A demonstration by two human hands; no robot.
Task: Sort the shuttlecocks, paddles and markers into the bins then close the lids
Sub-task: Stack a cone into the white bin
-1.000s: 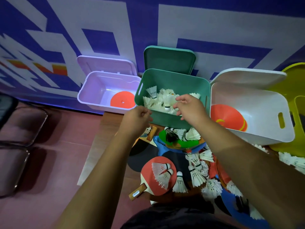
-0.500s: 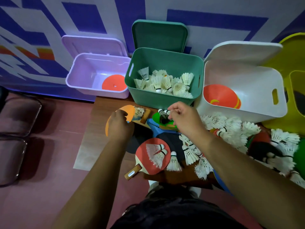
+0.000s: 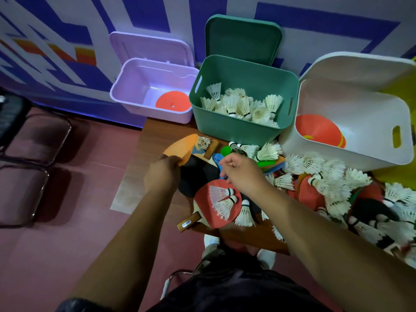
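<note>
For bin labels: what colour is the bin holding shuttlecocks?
The bin is teal green, seen best in the head view.

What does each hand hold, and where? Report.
Left hand grips the orange marker by its near edge; right hand is curled, hold cannot be told.

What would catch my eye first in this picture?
The green bin in the middle holds a heap of white shuttlecocks. More loose shuttlecocks litter the table on the right. Near the table's left edge, the left hand grips an orange marker.
</note>
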